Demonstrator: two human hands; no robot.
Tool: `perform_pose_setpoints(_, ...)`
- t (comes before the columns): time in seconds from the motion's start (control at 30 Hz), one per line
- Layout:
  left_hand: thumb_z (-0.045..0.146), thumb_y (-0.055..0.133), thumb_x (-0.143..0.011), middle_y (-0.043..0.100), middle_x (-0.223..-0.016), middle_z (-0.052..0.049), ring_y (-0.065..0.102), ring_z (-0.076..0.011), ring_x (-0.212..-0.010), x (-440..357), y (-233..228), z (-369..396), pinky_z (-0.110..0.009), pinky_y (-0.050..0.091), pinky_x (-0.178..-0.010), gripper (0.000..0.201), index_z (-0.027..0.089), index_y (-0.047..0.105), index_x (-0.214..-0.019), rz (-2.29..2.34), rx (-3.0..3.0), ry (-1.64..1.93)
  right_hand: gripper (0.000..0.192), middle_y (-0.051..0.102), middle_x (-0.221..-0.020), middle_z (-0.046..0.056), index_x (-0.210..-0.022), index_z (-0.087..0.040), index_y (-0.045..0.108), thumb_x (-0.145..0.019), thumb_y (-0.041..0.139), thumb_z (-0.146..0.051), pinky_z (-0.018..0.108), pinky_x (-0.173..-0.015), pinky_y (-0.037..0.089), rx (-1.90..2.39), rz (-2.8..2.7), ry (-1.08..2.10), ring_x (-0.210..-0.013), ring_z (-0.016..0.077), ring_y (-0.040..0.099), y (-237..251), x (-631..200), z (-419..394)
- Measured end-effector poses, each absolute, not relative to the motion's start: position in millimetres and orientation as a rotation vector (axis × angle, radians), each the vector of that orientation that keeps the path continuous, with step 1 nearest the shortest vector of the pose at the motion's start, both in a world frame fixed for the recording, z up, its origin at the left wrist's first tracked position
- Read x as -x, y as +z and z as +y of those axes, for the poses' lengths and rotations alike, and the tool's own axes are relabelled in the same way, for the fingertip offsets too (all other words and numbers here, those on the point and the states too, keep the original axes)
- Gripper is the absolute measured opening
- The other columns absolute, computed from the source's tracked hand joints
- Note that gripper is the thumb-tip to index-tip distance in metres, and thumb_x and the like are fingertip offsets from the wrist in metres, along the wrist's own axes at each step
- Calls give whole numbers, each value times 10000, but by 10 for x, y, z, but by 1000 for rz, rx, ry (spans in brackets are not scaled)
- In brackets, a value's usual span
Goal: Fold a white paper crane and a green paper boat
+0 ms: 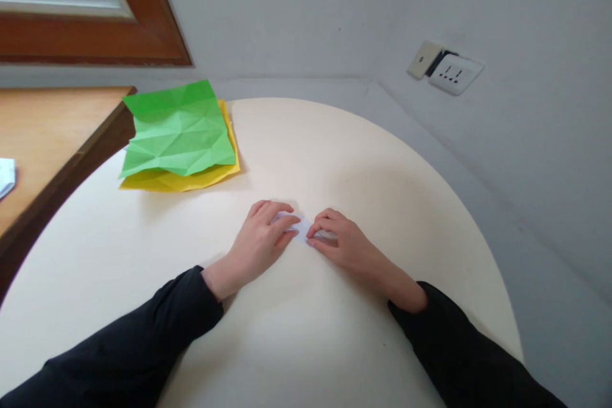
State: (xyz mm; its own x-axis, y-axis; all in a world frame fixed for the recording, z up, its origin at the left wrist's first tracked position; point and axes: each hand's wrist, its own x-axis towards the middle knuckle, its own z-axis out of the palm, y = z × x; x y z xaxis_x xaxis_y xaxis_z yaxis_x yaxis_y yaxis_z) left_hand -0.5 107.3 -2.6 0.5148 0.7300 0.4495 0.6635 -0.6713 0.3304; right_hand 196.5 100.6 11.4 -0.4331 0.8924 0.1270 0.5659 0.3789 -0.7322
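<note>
A small piece of pale, bluish-white paper (301,227) lies between my two hands near the middle of the round table. My left hand (262,234) comes in from the left, its curled thumb and fingers on the paper's left part. From the right, the thumb and fingertips of my right hand (345,242) pinch the paper's right end. Fingers cover both ends, so the paper's full shape is hidden.
A creased green sheet (179,131) rests on a yellow sheet (182,181) at the back left of the white round table (306,344). A wooden table (52,134) holds a pale paper piece (6,175). Wall sockets (454,73) are at right.
</note>
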Motion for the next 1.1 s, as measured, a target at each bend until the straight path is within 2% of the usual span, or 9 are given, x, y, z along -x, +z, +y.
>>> perform_pose_setpoints(0.1,192,556,-830,624,-903,-78,571,-205,-823,16,-6,1077,-372,465,-749,111,178,664,-847,1314,-2629,855,102,599,-870,59,-815,-185,656,-797,579,-120,334,-800,449,1246,-2153,799,-873,190,559,118,-1905,916)
perform_pose_setpoints(0.2,151,547,-818,614,-805,-57,550,-186,-752,19,6,1093,-330,444,-690,130,176,666,-775,1299,-2576,815,208,627,-917,73,-940,-188,665,-828,517,-94,359,-809,444,1182,-2245,792,-886,197,565,147,-1819,804)
perform_pose_setpoints(0.3,150,541,-819,621,-780,-47,550,-183,-752,21,12,1110,-335,431,-702,153,182,665,-734,1300,-2513,787,239,643,-902,73,-1016,-189,653,-828,528,-113,381,-787,432,1124,-2348,717,-859,209,567,160,-1758,742)
perform_pose_setpoints(0.5,185,573,-807,635,-816,-50,555,-192,-784,21,15,1108,-362,414,-728,106,184,678,-794,1288,-2431,807,241,612,-813,66,-922,-181,655,-804,483,-59,336,-736,469,1072,-2179,582,-792,191,553,78,-1897,903)
perform_pose_setpoints(0.7,189,574,-807,653,-868,-49,565,-192,-847,24,11,1107,-376,409,-796,117,192,685,-844,1254,-2387,797,318,574,-1017,112,-998,-177,655,-762,501,-29,408,-836,453,1056,-2248,361,-956,233,520,-13,-2037,1030)
perform_pose_setpoints(0.9,150,528,-834,684,-947,-51,573,-199,-918,47,-31,1136,-385,398,-838,176,193,693,-880,1196,-2418,783,233,590,-1089,105,-992,-210,662,-805,564,-113,420,-876,405,1019,-2303,269,-1047,246,526,-8,-2034,1011)
perform_pose_setpoints(1.1,129,503,-834,694,-976,-48,580,-192,-922,40,-34,1130,-376,405,-846,212,199,692,-900,1172,-2428,797,140,645,-1043,68,-914,-224,685,-819,610,-154,379,-862,393,924,-2322,236,-990,209,566,-11,-2037,1029)
